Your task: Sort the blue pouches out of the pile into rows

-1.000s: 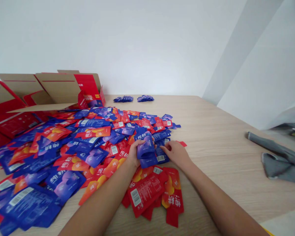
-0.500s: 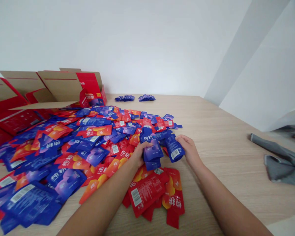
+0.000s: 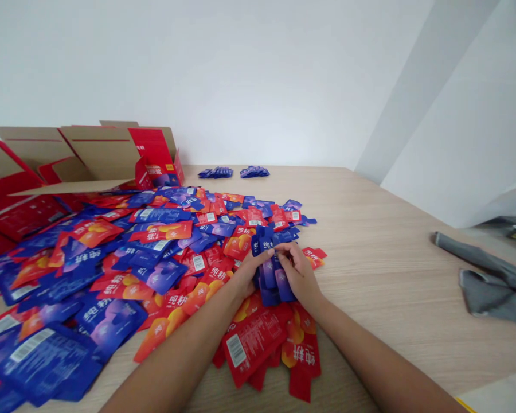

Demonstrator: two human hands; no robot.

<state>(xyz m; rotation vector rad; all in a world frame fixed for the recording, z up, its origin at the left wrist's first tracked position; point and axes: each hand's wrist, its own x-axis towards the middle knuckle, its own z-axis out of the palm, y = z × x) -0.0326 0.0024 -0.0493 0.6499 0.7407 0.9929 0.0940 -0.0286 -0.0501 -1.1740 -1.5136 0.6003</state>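
A small stack of blue packets [image 3: 270, 269] stands upright between both hands at the near right edge of a big heap of red and blue packets [image 3: 124, 258]. My left hand [image 3: 248, 273] grips the stack from the left, fingers closed round it. From the right, my right hand [image 3: 298, 275] presses its fingers against the same stack. A few red packets [image 3: 262, 338] lie on the table just below the hands.
Open red and brown cardboard boxes [image 3: 81, 158] stand at the back left. Two small rows of blue packets [image 3: 234, 171] lie at the table's far edge. A grey cloth [image 3: 490, 275] lies at the right on the wooden table [image 3: 391, 252].
My right hand picked a blue packet off the heap, carried it left and added it to the stack in my left hand. Both hands now close round the stack.
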